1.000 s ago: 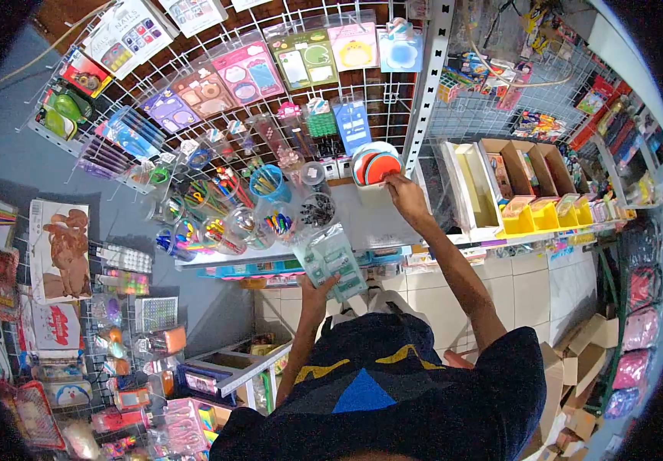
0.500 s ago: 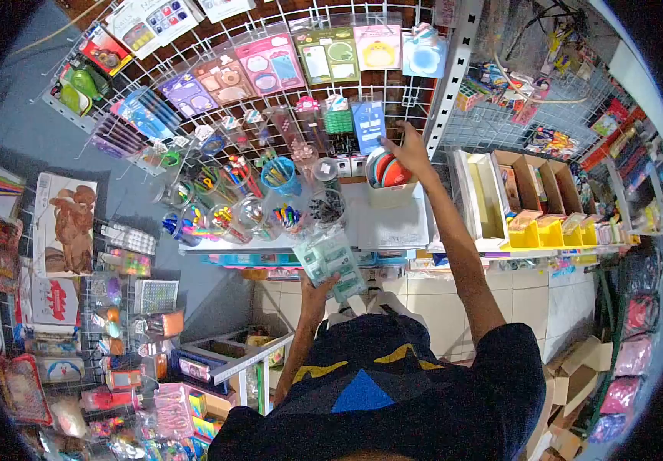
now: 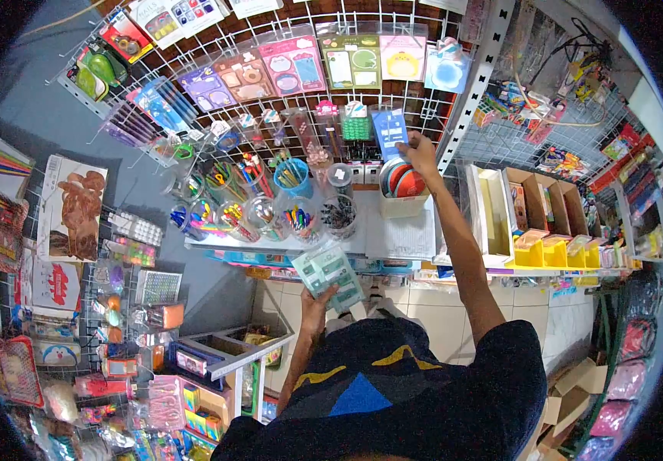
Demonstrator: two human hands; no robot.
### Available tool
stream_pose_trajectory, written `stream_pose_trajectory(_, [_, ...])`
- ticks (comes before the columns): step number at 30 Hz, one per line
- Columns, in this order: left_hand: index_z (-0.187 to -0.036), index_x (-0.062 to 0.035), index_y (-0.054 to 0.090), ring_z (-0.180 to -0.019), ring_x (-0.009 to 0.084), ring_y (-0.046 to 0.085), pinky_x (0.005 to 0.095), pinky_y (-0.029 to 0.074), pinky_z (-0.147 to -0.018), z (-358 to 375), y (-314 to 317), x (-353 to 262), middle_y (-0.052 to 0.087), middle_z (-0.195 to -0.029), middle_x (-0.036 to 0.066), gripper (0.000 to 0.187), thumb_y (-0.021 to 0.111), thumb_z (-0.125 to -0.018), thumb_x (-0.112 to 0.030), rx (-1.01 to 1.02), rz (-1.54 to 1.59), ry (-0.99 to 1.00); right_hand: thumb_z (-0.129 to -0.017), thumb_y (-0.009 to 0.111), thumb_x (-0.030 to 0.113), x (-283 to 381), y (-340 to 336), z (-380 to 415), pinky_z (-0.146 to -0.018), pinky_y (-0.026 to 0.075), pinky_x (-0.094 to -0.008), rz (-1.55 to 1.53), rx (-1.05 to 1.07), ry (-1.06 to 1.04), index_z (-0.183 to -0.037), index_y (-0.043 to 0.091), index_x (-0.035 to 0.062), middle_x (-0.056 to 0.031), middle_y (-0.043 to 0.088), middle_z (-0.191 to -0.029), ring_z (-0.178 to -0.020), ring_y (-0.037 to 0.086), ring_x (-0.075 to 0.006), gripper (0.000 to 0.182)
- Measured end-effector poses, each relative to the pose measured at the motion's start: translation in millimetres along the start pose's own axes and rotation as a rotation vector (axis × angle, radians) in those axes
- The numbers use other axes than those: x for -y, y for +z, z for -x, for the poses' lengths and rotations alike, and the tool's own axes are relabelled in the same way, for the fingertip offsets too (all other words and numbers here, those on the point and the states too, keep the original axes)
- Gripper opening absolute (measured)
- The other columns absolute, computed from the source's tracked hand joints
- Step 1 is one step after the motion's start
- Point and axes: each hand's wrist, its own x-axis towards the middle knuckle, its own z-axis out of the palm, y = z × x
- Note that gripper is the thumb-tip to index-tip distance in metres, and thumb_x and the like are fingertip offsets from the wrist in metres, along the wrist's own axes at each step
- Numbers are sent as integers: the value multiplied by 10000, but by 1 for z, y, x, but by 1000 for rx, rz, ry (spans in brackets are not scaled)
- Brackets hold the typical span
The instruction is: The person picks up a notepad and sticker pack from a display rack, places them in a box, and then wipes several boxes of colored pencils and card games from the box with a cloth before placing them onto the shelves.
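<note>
Your left hand [image 3: 316, 309] grasps the green pack [image 3: 331, 267] low, apparently keeping its face readable. Your right hand [image 3: 421, 156] is at the blue pack [image 3: 388, 129]; its grip cannot be told.

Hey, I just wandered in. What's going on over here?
A person is at a stationery display, holding a pale green packet in the left hand. The right hand is up at a blue packet hanging on the rack; whether it grips it is hard to tell. Just below stands a pale tub of round pieces, with cups of pens nearby.
</note>
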Motion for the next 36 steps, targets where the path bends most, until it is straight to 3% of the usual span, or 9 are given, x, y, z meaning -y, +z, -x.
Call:
stream_pose_trajectory(5, [-1179, 1, 517, -1013, 220, 602, 375, 482, -883, -1, 5, -10, 629, -1092, 107, 444, 713, -781, -19, 21, 1, -6, -806, 674, 106, -14, -10, -8, -689, 501, -351, 191, -221, -265, -999, 647, 30, -164, 682, -844, -731, 666, -274, 209])
stream_pose_trajectory(8, [-1175, 9, 523, -1012, 218, 601, 373, 481, -881, -3, 3, -7, 628, -1093, 111, 427, 703, -788, -13, 28, -27, -2, -807, 676, 109, -2, -8, -2, -713, 504, -353, 185, -116, -100, -1004, 647, 26, -168, 685, -870, -775, 672, -275, 215])
stream_pose_trajectory(13, [-1172, 13, 533, -1007, 210, 599, 366, 477, -887, -4, 3, -2, 625, -1104, 117, 408, 696, -800, -25, 27, -54, -1, -813, 693, 118, 4, 9, 1, -695, 518, -331, 336, -130, -128, -978, 616, -11, -137, 690, -805, -732, 673, -235, 223])
stream_pose_trajectory(19, [-1184, 17, 527, -1019, 213, 593, 365, 473, -898, -2, 12, -6, 619, -1111, 117, 429, 705, -799, -44, 31, -39, 4, -808, 691, 126, 46, 7, 41, -700, 517, -352, 382, -430, -382, -966, 617, 2, -126, 664, -786, -754, 659, -255, 214])
stream_pose_trajectory(24, [-1183, 7, 510, -1025, 208, 582, 342, 482, -895, -23, 30, -12, 596, -1135, 112, 440, 711, -794, -36, 55, -38, 146, -823, 722, 197, 54, 21, 155, -708, 498, -271, -235, 194, -35, -1106, 555, 31, -74, 600, -951, -867, 599, -132, 368])
stream_pose_trajectory(26, [-1144, 8, 537, -976, 184, 597, 328, 496, -851, -29, 44, -25, 620, -1090, 95, 405, 725, -792, -58, 78, -92, 79, -815, 730, 197, 90, 22, 198, -727, 505, -267, -272, 457, 182, -1180, 518, 37, -88, 600, -994, -856, 613, -149, 451])
stream_pose_trajectory(29, [-1129, 2, 565, -926, 153, 611, 312, 496, -814, -37, 59, -32, 647, -1030, 69, 369, 723, -814, -107, 174, -239, 37, -827, 708, 119, 87, 26, 226, -769, 506, -273, -283, 463, 274, -1241, 501, 29, -86, 627, -1010, -892, 610, -137, 471])
stream_pose_trajectory(32, [-1169, 9, 522, -946, 176, 613, 339, 510, -824, -48, 74, -33, 629, -1084, 95, 405, 701, -838, -142, 161, -263, -52, -813, 729, 166, 77, 8, 227, -756, 508, -282, -409, 225, 356, -1181, 521, 25, -98, 633, -963, -895, 625, -161, 446])
stream_pose_trajectory(36, [-1173, 7, 524, -979, 180, 602, 339, 495, -840, -67, 96, -16, 619, -1095, 97, 402, 698, -842, -139, 341, -111, 21, -832, 696, 80, 73, -21, 224, -764, 494, -247, -329, 119, 287, -1142, 545, 9, -74, 664, -969, -886, 616, -109, 352])
